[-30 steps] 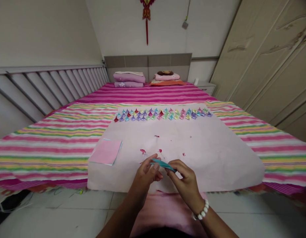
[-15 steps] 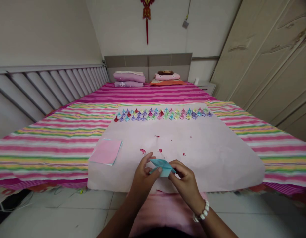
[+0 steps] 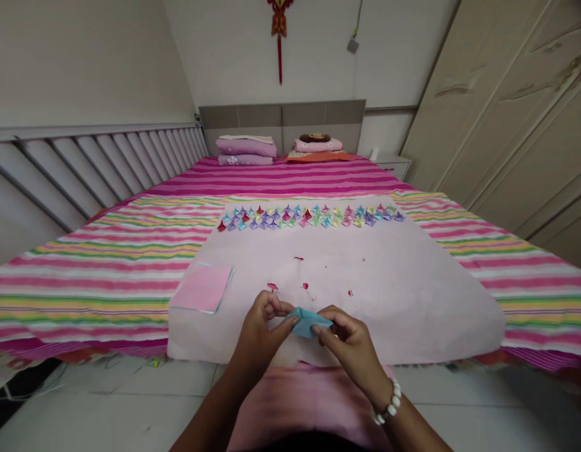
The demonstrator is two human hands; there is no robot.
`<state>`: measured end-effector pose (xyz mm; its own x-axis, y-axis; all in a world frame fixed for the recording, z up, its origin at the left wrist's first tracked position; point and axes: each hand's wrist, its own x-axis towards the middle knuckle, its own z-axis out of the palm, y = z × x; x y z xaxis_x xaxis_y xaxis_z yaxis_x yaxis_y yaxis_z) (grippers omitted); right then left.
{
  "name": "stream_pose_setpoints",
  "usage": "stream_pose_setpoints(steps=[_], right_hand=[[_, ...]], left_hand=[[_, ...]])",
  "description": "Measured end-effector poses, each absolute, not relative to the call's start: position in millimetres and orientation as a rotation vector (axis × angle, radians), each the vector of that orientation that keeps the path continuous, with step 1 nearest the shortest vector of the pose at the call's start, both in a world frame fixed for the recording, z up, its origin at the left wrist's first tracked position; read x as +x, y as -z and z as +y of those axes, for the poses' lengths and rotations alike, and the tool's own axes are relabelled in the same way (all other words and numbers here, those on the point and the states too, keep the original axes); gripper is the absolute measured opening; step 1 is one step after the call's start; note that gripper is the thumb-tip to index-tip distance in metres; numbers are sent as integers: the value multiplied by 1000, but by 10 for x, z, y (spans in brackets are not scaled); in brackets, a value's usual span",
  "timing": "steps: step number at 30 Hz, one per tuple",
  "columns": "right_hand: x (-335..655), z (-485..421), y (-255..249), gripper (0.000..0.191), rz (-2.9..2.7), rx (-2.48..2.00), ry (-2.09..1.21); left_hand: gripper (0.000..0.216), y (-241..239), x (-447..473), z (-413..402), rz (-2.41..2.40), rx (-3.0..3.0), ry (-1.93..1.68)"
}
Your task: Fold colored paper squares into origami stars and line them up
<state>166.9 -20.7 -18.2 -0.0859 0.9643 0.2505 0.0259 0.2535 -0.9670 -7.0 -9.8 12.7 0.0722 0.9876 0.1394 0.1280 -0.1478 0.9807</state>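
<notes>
A partly folded piece of blue origami paper (image 3: 305, 322) is held up between my two hands, over the near part of a large pale sheet (image 3: 389, 295). My left hand (image 3: 262, 323) pinches its left corner between thumb and fingers. On the other side, my right hand (image 3: 349, 336) grips the right end, its thumb pressed on the near face. A white bead bracelet (image 3: 393, 405) circles my right wrist. Left of my hands lies a stack of square paper (image 3: 202, 287), pink on top.
Rows of small folded paper pieces (image 3: 285, 216) in many colours line the far edge of the sheet. Torn spots (image 3: 271, 287) show red in its middle. The sheet lies on a striped bed (image 3: 102, 270); folded bedding (image 3: 246, 149) sits by the headboard.
My left hand has shifted slightly left, out to the corner of the blue paper. The paper has gone from spread points to a flatter, closed fold.
</notes>
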Motion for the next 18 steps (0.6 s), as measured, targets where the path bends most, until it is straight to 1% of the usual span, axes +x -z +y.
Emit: stream_pose_setpoints(steps=[3, 6, 8, 10, 14, 18], right_hand=[[1670, -223, 184, 9, -1383, -1001, -1082], [1673, -239, 189, 9, -1356, -999, -1122], [1673, -241, 192, 9, -1348, -994, -1140], [1671, -234, 189, 10, -1344, -993, -1150], [1671, -222, 161, 12, -1321, -1025, -1184], [1670, -237, 135, 16, -1252, -1045, -1285]], left_hand=[[21, -96, -68, -102, 1121, 1457, -1195], [2, -59, -74, -99, 1132, 1528, -1176], [14, -49, -78, -99, 1146, 1576, -1163], [20, -60, -83, -107, 1137, 1607, -1144], [25, -100, -104, -126, 993, 1612, -1099], [21, -70, -105, -125, 917, 1604, -1043]])
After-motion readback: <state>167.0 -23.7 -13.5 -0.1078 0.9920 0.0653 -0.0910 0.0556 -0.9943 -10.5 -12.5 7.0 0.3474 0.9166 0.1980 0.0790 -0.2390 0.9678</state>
